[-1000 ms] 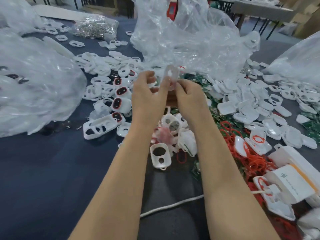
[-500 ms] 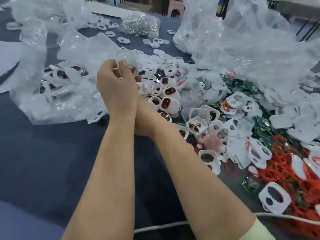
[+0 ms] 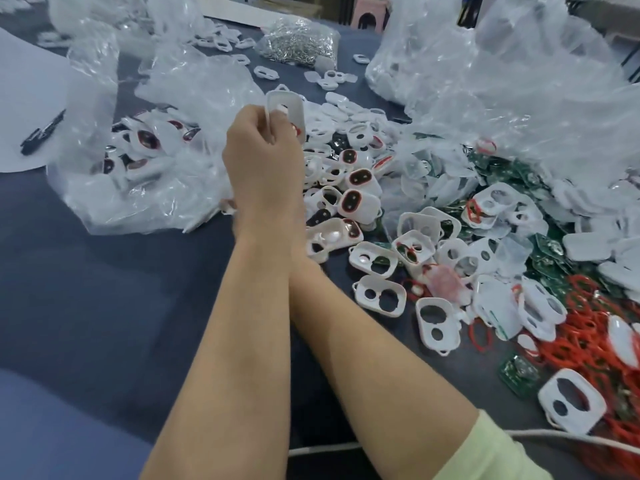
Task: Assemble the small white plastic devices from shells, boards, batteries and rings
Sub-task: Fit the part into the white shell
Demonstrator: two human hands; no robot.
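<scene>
- The left hand is raised over the worktop, back of the hand toward the camera.
- Its fingers are curled round 1 white shell, which stands upright above the knuckles, clear of the parts below.
- The right forearm crosses under the left wrist. The right hand is hidden behind the left, so I cannot tell how its fingers are set.
- A pale yellow-green sleeve covers the right upper arm at the lower edge.
- Loose shells, each with 2 openings, lie scattered just right of the arms.
- Closed units with red-rimmed dark windows are heaped beyond them, near the left hand.
- Green boards and red rings lie mixed at the right edge.
- A clear plastic bag left of the hand holds more units.
- A second clear bag of small metal parts sits at the far end.
- A black pen lies on a white sheet at far left.
- A white cable runs beneath the right arm.
</scene>
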